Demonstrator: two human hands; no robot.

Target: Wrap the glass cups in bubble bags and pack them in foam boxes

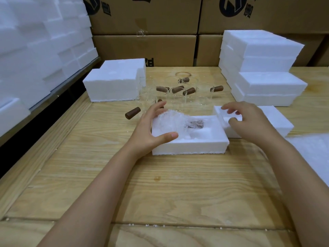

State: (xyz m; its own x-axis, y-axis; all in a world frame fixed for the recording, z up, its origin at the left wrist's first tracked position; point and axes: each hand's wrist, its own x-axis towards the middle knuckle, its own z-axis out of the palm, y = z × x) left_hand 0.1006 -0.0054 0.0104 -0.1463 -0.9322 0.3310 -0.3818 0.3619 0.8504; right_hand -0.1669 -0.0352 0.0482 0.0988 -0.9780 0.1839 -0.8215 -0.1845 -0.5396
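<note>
– Cup first: where is it in the head view?

– The wrapped cup [179,123] lies in the recess of the foam box [190,146], just to the thumb side of the left hand [151,129]. Its brown handle shows through the bubble bag, pointing toward the right hand [249,122].

– And the left hand itself?

– Spread wide across the box's end, with the thumb on the near rim and the fingers at the far edge, against the bag. Nothing is pinched. I judge it is there to steady the light box and keep the springy wrap down in the recess.

– The right?

– Fingers apart and loosely bent over the foam lid [277,120], which lies against the box's other end. Whether the fingers touch it yet, I cannot tell. The lid is kept within easy reach, so closing looks like the next step.

– Anything that could go wrong?

– The bag bulges above the rim under the left fingers, so the lid may not seat flat unless the wrap is tucked in.

– What remains?

– Bare cups [178,93] stand beyond both hands on the table [160,184], still unwrapped. White padded sheets [313,150], likely more bags, lie to the outer side of the right forearm.
</note>
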